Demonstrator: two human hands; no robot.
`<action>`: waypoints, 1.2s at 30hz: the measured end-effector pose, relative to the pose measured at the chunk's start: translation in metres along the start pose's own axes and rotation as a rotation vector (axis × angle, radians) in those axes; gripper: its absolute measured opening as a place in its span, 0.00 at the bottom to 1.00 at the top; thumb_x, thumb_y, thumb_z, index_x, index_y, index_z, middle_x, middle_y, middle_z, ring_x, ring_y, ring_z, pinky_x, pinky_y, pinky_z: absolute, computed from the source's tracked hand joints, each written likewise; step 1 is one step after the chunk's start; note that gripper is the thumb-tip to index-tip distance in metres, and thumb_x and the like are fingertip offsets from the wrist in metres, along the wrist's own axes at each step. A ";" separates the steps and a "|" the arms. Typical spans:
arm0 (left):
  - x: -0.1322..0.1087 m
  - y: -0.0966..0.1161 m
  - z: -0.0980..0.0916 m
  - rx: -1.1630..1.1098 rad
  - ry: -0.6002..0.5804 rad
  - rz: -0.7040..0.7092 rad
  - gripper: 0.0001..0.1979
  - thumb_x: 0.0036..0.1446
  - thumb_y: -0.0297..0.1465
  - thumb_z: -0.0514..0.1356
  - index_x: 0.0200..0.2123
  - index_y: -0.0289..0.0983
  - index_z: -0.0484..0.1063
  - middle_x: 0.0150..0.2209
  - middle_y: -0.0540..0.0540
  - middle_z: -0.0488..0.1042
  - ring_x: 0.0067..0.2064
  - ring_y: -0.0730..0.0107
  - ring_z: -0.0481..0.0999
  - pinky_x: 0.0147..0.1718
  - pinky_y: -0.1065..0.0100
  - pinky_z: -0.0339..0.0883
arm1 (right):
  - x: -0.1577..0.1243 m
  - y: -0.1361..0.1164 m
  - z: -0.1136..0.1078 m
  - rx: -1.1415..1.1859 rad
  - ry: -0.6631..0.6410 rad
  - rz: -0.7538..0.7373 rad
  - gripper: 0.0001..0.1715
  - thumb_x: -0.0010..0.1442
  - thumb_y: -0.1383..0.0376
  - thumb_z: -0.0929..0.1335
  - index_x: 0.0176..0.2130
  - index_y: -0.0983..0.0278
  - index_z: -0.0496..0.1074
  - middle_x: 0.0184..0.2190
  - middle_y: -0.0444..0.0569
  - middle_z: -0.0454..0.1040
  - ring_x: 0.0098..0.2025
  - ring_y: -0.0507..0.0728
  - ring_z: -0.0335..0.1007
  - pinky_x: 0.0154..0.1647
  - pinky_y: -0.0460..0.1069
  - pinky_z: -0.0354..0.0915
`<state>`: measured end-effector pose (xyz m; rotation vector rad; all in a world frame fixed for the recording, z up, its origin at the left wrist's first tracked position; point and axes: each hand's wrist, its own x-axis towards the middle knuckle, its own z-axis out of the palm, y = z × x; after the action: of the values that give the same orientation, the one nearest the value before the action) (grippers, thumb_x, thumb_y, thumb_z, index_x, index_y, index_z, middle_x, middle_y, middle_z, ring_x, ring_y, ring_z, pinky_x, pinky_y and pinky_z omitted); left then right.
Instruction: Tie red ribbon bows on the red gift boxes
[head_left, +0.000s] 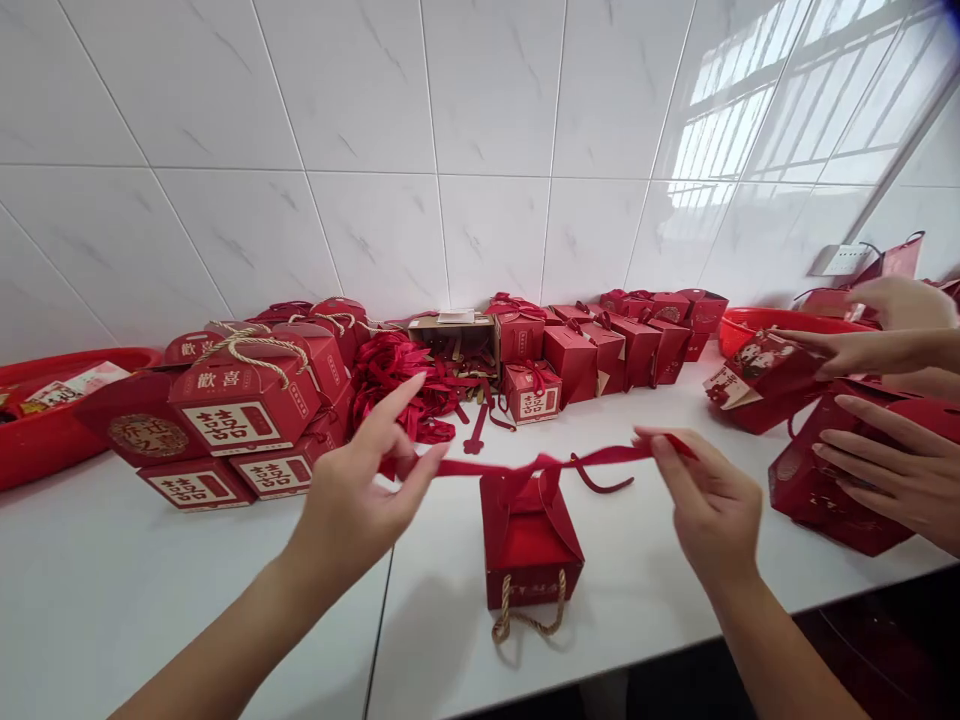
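Observation:
A small red gift box with a twisted rope handle stands on the white table in front of me. Above its top a red ribbon is stretched sideways, crossed or knotted over the middle of the box top. My left hand pinches one end between thumb and fingers, the index finger pointing up. At the other end my right hand has the ribbon between thumb and fingertips. Behind the box lies a loose dark red strip.
Stacked red boxes stand left beside a heap of red ribbons. An open carton and rows of red boxes line the tiled wall. At right, another person's hands hold boxes near a red basin.

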<state>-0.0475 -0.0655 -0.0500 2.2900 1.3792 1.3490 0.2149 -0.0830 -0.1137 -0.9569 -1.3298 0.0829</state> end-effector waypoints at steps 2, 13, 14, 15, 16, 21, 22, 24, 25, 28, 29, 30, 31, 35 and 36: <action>-0.013 -0.026 -0.009 0.177 -0.023 -0.037 0.29 0.55 0.34 0.59 0.61 0.43 0.59 0.21 0.56 0.62 0.22 0.74 0.61 0.27 0.73 0.58 | -0.019 0.023 -0.026 -0.109 0.048 0.215 0.10 0.60 0.61 0.68 0.39 0.60 0.78 0.37 0.50 0.78 0.41 0.60 0.73 0.43 0.53 0.69; -0.047 -0.078 0.011 0.164 -0.454 -0.198 0.13 0.58 0.38 0.55 0.43 0.41 0.71 0.42 0.43 0.72 0.46 0.57 0.70 0.45 0.62 0.63 | -0.045 0.063 -0.059 -0.391 -0.198 0.496 0.25 0.56 0.50 0.67 0.48 0.62 0.73 0.47 0.53 0.74 0.44 0.61 0.73 0.45 0.55 0.68; -0.043 -0.070 0.016 0.124 -0.414 -0.183 0.12 0.58 0.38 0.55 0.42 0.41 0.70 0.45 0.43 0.71 0.49 0.56 0.69 0.49 0.61 0.61 | -0.041 0.055 -0.050 -0.365 -0.215 0.456 0.23 0.58 0.51 0.66 0.46 0.62 0.73 0.46 0.53 0.74 0.44 0.61 0.72 0.46 0.55 0.68; -0.040 -0.062 0.020 0.077 -0.390 -0.183 0.11 0.58 0.39 0.55 0.42 0.41 0.69 0.46 0.43 0.71 0.50 0.56 0.68 0.50 0.60 0.60 | -0.037 0.047 -0.040 -0.325 -0.261 0.420 0.21 0.59 0.51 0.65 0.44 0.62 0.73 0.45 0.53 0.75 0.45 0.61 0.72 0.47 0.55 0.67; -0.037 -0.054 0.025 0.023 -0.383 -0.196 0.11 0.58 0.39 0.55 0.42 0.40 0.67 0.46 0.43 0.70 0.50 0.57 0.68 0.50 0.60 0.61 | -0.035 0.039 -0.031 -0.279 -0.324 0.393 0.19 0.60 0.52 0.64 0.42 0.63 0.73 0.43 0.53 0.75 0.46 0.60 0.71 0.48 0.54 0.66; -0.035 -0.039 0.050 -0.233 -0.492 -0.323 0.13 0.56 0.40 0.58 0.40 0.41 0.61 0.43 0.46 0.66 0.47 0.61 0.68 0.48 0.59 0.64 | -0.034 0.019 0.007 -0.077 -0.621 0.461 0.16 0.62 0.53 0.63 0.35 0.63 0.67 0.34 0.48 0.72 0.39 0.56 0.69 0.41 0.51 0.65; -0.037 -0.040 0.054 -0.282 -0.512 -0.346 0.13 0.56 0.40 0.59 0.39 0.41 0.60 0.41 0.47 0.65 0.46 0.62 0.68 0.47 0.59 0.64 | -0.036 0.019 0.012 -0.027 -0.649 0.513 0.16 0.61 0.52 0.64 0.34 0.62 0.65 0.32 0.46 0.70 0.35 0.54 0.67 0.37 0.49 0.64; -0.039 -0.041 0.060 -0.380 -0.531 -0.392 0.14 0.56 0.40 0.59 0.37 0.40 0.57 0.38 0.49 0.63 0.43 0.65 0.68 0.43 0.62 0.65 | -0.039 0.020 0.020 0.103 -0.676 0.651 0.19 0.60 0.50 0.65 0.32 0.62 0.60 0.26 0.41 0.63 0.27 0.51 0.61 0.28 0.46 0.60; -0.040 -0.042 0.062 -0.428 -0.535 -0.416 0.15 0.55 0.40 0.60 0.36 0.40 0.56 0.37 0.50 0.62 0.41 0.67 0.68 0.41 0.63 0.66 | -0.041 0.021 0.022 0.175 -0.684 0.728 0.20 0.59 0.48 0.65 0.31 0.61 0.58 0.24 0.38 0.60 0.24 0.49 0.57 0.24 0.45 0.57; -0.040 -0.043 0.065 -0.564 -0.570 -0.506 0.17 0.54 0.40 0.61 0.35 0.41 0.54 0.35 0.52 0.62 0.36 0.70 0.68 0.36 0.66 0.65 | -0.043 0.021 0.026 0.314 -0.707 0.895 0.24 0.57 0.45 0.65 0.29 0.60 0.55 0.20 0.35 0.54 0.20 0.47 0.49 0.20 0.44 0.49; -0.039 -0.043 0.065 -0.603 -0.592 -0.539 0.18 0.54 0.41 0.61 0.35 0.41 0.54 0.35 0.52 0.62 0.36 0.70 0.69 0.35 0.67 0.64 | -0.043 0.021 0.026 0.323 -0.714 0.910 0.25 0.57 0.45 0.65 0.29 0.61 0.55 0.20 0.35 0.53 0.20 0.47 0.48 0.20 0.44 0.48; -0.039 -0.043 0.065 -0.633 -0.614 -0.565 0.18 0.54 0.41 0.61 0.35 0.41 0.54 0.35 0.52 0.63 0.35 0.70 0.69 0.34 0.68 0.64 | -0.042 0.021 0.025 0.315 -0.728 0.907 0.25 0.56 0.44 0.65 0.28 0.61 0.55 0.19 0.36 0.53 0.20 0.47 0.47 0.20 0.44 0.47; -0.038 -0.043 0.065 -0.651 -0.636 -0.578 0.18 0.54 0.42 0.61 0.34 0.41 0.54 0.34 0.52 0.64 0.35 0.70 0.69 0.34 0.68 0.63 | -0.042 0.022 0.025 0.294 -0.747 0.890 0.26 0.57 0.44 0.64 0.26 0.61 0.56 0.19 0.36 0.53 0.21 0.47 0.47 0.21 0.44 0.47; -0.036 -0.045 0.062 -0.562 -0.704 -0.522 0.20 0.52 0.46 0.61 0.27 0.38 0.57 0.27 0.54 0.61 0.30 0.72 0.63 0.29 0.71 0.57 | -0.036 0.028 0.017 0.146 -0.788 0.786 0.30 0.57 0.44 0.64 0.20 0.63 0.53 0.19 0.38 0.49 0.22 0.48 0.43 0.23 0.46 0.44; -0.036 -0.045 0.061 -0.504 -0.709 -0.513 0.21 0.50 0.47 0.62 0.25 0.38 0.57 0.25 0.54 0.59 0.28 0.73 0.60 0.27 0.71 0.54 | -0.035 0.030 0.015 0.099 -0.769 0.762 0.31 0.56 0.44 0.65 0.19 0.62 0.52 0.18 0.38 0.47 0.22 0.48 0.42 0.23 0.46 0.43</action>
<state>-0.0369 -0.0495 -0.1318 1.6565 1.0958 0.5454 0.2059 -0.0759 -0.1604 -1.3682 -1.5378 1.1853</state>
